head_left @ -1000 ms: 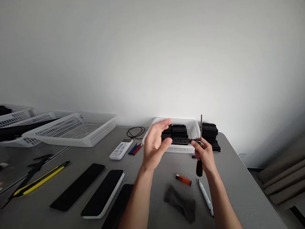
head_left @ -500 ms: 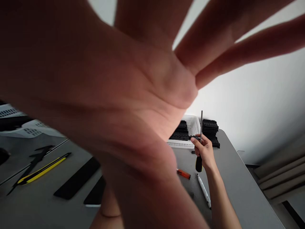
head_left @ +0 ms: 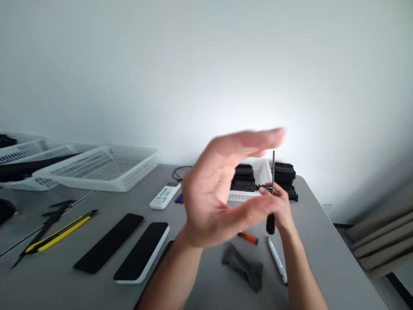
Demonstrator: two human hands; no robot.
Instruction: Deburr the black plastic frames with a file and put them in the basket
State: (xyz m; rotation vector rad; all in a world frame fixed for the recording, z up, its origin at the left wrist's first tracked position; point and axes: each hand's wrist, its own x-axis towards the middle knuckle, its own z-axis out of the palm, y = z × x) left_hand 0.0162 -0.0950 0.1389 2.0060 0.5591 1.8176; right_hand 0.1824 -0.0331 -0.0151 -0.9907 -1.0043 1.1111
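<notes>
The left hand [head_left: 211, 191] is raised in front of the camera, thumb and fingers spread wide in a C shape with nothing between them, its fingertips blurred. Beyond its thumb, the right hand [head_left: 284, 212] is closed around a screwdriver with a slim metal shaft [head_left: 273, 172] and a black-and-yellow handle, the shaft pointing straight up. A small black plastic piece [head_left: 263, 188] shows at the right hand's fingertips; whether it joins the dark parts behind it, I cannot tell. Both hands are near a white perforated plastic basket [head_left: 245, 196] holding black ridged plastic parts [head_left: 243, 174], partly hidden by the left hand. A stack of similar black ridged pieces [head_left: 284, 172] stands just right of the basket on the grey table [head_left: 322, 249]. Nearer the camera lie an orange lighter [head_left: 249, 238], a crumpled dark grey cloth [head_left: 243, 267] and a white marker pen [head_left: 276, 260]. Well to the left rests a yellow-and-black utility knife [head_left: 61, 233].
</notes>
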